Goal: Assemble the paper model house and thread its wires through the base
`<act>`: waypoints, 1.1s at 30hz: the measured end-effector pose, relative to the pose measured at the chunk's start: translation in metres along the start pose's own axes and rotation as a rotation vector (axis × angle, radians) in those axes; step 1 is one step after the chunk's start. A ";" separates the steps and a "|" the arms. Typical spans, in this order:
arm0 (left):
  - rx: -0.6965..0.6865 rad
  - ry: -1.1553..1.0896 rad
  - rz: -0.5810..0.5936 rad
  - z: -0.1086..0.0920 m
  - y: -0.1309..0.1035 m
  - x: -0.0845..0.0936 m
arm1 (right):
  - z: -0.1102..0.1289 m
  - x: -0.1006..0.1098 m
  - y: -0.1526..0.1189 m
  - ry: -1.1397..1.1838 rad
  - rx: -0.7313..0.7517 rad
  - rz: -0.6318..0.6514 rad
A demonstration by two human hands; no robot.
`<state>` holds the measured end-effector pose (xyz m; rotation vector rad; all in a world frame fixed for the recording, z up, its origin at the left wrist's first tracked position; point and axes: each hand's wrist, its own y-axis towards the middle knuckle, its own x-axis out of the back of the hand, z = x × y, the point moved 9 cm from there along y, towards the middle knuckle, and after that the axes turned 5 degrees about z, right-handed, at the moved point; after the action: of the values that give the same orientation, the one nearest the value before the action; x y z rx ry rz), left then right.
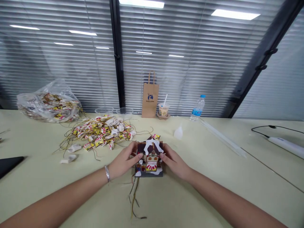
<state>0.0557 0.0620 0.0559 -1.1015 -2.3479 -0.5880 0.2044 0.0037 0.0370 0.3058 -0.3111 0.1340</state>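
Note:
A small model house with a dark, snow-patched roof and a red-and-white awning is between my two hands at the middle of the table. My left hand grips its left side, thumb on the front wall. On the other side my right hand grips it the same way, thumb near the roof's edge. Both hands' other fingers are partly hidden behind the house. Thin yellow and black wires trail from its lower left corner toward me. Behind it lies a heap of wired pieces with red-striped awnings.
A clear plastic bag of similar pieces stands back left. Along the back are a paper bag, a drink cup and a water bottle. Clear strips and a white device with a cable lie right.

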 end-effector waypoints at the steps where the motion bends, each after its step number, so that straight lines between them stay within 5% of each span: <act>1: -0.002 0.007 0.006 0.000 0.000 0.000 | 0.000 0.000 0.000 -0.006 0.003 0.001; 33: -0.034 0.119 0.021 0.003 0.001 0.000 | 0.002 0.000 -0.001 -0.069 0.007 0.014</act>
<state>0.0558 0.0647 0.0535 -1.0750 -2.2293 -0.6694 0.2042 0.0021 0.0383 0.3157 -0.3811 0.1385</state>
